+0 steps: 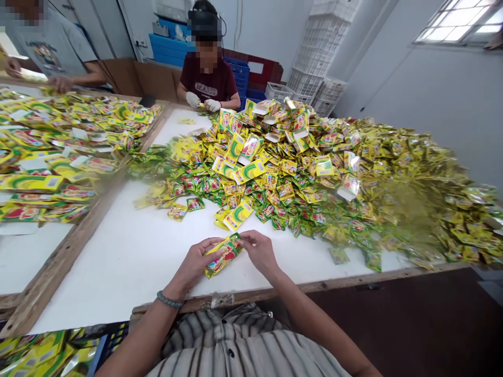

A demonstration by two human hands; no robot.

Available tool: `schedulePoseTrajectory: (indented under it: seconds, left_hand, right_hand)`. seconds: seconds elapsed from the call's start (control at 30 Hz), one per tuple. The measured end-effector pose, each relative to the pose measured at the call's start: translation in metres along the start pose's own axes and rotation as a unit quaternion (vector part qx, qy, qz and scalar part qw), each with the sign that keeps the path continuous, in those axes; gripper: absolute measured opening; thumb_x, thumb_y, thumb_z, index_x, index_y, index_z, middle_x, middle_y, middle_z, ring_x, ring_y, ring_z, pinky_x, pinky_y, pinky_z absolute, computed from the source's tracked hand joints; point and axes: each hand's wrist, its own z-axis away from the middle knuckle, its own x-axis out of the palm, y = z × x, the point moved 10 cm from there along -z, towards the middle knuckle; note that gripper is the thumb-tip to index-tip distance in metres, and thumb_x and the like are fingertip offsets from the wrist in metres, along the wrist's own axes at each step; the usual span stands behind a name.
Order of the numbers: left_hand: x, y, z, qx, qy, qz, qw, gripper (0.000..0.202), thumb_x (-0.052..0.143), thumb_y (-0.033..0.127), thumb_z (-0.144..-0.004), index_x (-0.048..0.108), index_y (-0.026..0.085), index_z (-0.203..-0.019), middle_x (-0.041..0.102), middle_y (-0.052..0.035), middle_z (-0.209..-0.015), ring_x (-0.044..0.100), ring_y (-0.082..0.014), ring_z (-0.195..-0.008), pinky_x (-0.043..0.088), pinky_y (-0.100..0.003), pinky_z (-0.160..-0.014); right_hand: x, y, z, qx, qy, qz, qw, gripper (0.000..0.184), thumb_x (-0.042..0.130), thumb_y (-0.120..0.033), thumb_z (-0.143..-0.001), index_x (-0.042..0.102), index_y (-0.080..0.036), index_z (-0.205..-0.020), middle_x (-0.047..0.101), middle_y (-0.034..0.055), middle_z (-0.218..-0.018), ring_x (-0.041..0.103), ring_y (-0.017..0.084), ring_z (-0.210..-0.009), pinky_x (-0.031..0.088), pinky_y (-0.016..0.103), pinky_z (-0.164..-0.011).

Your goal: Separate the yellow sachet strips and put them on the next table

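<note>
My left hand (196, 264) is closed around a small yellow and green carton (223, 257) with a red fruit picture on its side. The carton is tilted, its upper end toward my right hand (257, 250). The fingers of that hand are pinched together at this end, by a bit of green; what they grip is too small to make out. Just beyond my hands lies another yellow carton (239, 213) at the front of a heap of small green and yellow sachets (271, 196). More cartons rest on top of the heap.
A wooden strip (84, 235) divides the white tabletop (118, 256); many cartons (35, 183) cover its left side. Across the table a person (208, 78) in white gloves handles something small. Another person (58, 52) stands far left. Below left is a crate of cartons (43, 356).
</note>
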Motion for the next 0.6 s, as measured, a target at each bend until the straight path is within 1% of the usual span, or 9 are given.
schedulePoseTrajectory:
  seconds: [0.07, 0.13, 0.2, 0.27, 0.37, 0.43, 0.5, 0.57, 0.6]
  left_hand:
    - [-0.003, 0.001, 0.0, 0.002, 0.025, 0.013, 1.0, 0.054, 0.084, 0.034, -0.059, 0.066, 0.015, -0.106, 0.074, -0.0074, -0.101, 0.07, -0.021, -0.081, 0.055, -0.032, -0.077]
    - [-0.007, 0.003, 0.001, 0.005, 0.045, 0.023, 0.999, 0.054, 0.084, 0.034, -0.058, 0.066, 0.015, -0.105, 0.075, -0.0069, -0.098, 0.07, -0.021, -0.08, 0.054, -0.032, -0.077]
    - [-0.009, 0.004, 0.001, 0.009, 0.051, 0.024, 0.998, 0.054, 0.084, 0.034, -0.058, 0.066, 0.016, -0.105, 0.075, -0.0062, -0.096, 0.07, -0.021, -0.082, 0.054, -0.032, -0.079]
    - [-0.013, 0.006, 0.001, 0.014, 0.055, 0.016, 0.998, 0.054, 0.084, 0.035, -0.058, 0.067, 0.016, -0.105, 0.075, -0.0062, -0.096, 0.07, -0.0217, -0.083, 0.053, -0.032, -0.08]
    - [-0.019, 0.008, 0.003, 0.022, 0.068, -0.005, 0.997, 0.051, 0.084, 0.037, -0.057, 0.068, 0.015, -0.1, 0.076, -0.0066, -0.094, 0.07, -0.0232, -0.083, 0.053, -0.033, -0.079]
    - [-0.018, 0.007, 0.004, 0.016, 0.065, -0.009, 0.998, 0.049, 0.084, 0.038, -0.056, 0.068, 0.015, -0.097, 0.076, -0.0063, -0.091, 0.07, -0.0233, -0.08, 0.054, -0.033, -0.076]
    - [-0.015, 0.004, 0.005, 0.004, 0.057, 0.003, 0.998, 0.048, 0.084, 0.037, -0.055, 0.068, 0.016, -0.095, 0.076, -0.0053, -0.087, 0.07, -0.0219, -0.076, 0.054, -0.031, -0.072]
    - [-0.013, 0.004, 0.006, -0.007, 0.049, 0.012, 0.999, 0.048, 0.085, 0.037, -0.054, 0.068, 0.016, -0.093, 0.076, -0.0047, -0.084, 0.07, -0.0205, -0.073, 0.053, -0.03, -0.07]
    - [-0.016, 0.006, 0.005, -0.011, 0.049, 0.005, 0.999, 0.048, 0.085, 0.038, -0.053, 0.068, 0.016, -0.092, 0.076, -0.0048, -0.084, 0.069, -0.0201, -0.072, 0.053, -0.029, -0.069]
  right_hand:
    - [0.001, -0.01, 0.001, -0.029, 0.019, 0.028, 0.999, 0.01, 0.063, -0.019, -0.078, 0.072, -0.022, -0.08, 0.069, 0.004, -0.081, 0.06, 0.018, -0.074, 0.047, 0.031, -0.072]
    - [0.005, -0.018, 0.003, -0.05, 0.026, 0.051, 0.997, 0.011, 0.063, -0.018, -0.078, 0.073, -0.023, -0.083, 0.071, 0.0058, -0.086, 0.061, 0.021, -0.083, 0.046, 0.034, -0.08]
    - [0.011, -0.018, 0.005, -0.037, 0.015, 0.056, 0.998, 0.012, 0.063, -0.019, -0.079, 0.073, -0.025, -0.083, 0.072, 0.005, -0.089, 0.062, 0.023, -0.088, 0.045, 0.036, -0.085]
    - [0.021, -0.014, 0.007, -0.007, -0.026, 0.034, 0.999, 0.013, 0.059, -0.023, -0.082, 0.072, -0.026, -0.082, 0.073, 0.0026, -0.087, 0.063, 0.022, -0.085, 0.045, 0.035, -0.082]
    - [0.04, -0.01, 0.01, 0.03, -0.099, -0.036, 0.994, 0.017, 0.053, -0.033, -0.086, 0.069, -0.025, -0.085, 0.072, -0.0001, -0.083, 0.064, 0.019, -0.078, 0.045, 0.03, -0.072]
    - [0.049, -0.006, 0.011, 0.058, -0.118, -0.076, 0.988, 0.017, 0.055, -0.038, -0.085, 0.063, -0.024, -0.09, 0.069, -0.0019, -0.073, 0.061, 0.016, -0.068, 0.043, 0.026, -0.063]
    - [0.055, -0.003, 0.011, 0.084, -0.125, -0.097, 0.984, 0.019, 0.058, -0.039, -0.082, 0.057, -0.023, -0.093, 0.064, -0.0046, -0.062, 0.055, 0.013, -0.057, 0.039, 0.023, -0.055]
    - [0.065, -0.001, 0.01, 0.098, -0.153, -0.112, 0.977, 0.022, 0.06, -0.038, -0.081, 0.054, -0.022, -0.094, 0.062, -0.005, -0.06, 0.053, 0.012, -0.054, 0.037, 0.022, -0.053]
    - [0.07, -0.002, 0.01, 0.098, -0.174, -0.121, 0.972, 0.023, 0.059, -0.038, -0.082, 0.053, -0.022, -0.096, 0.064, -0.0038, -0.062, 0.054, 0.013, -0.055, 0.038, 0.022, -0.053]
